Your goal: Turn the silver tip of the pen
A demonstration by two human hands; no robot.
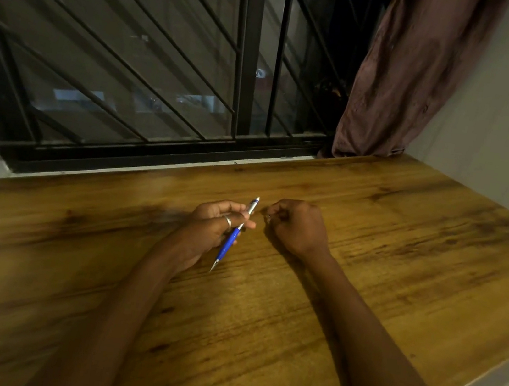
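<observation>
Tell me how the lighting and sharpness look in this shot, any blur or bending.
Head view: dim warm indoor light, night beyond the window bars; the wooden table is smeared with motion blur at left, soft shadows lie under both forearms; the wide lens bows the table edges; the blue pen in the left hand stays fairly sharp; the right hand is curled, contents unclear.

A room in a home at night, with you seated at a desk by the window.

Under your hands lies a brown wood-grain desk top, pushed up against the sill. Just beyond your hands stands a sliding window with a black metal frame and slanted black security bars; through its glass you see lit windows of another building in the dark. Beyond your right hand a crumpled dusty-mauve cloth curtain hangs to the desk's far corner, beside a plain white painted wall.
</observation>
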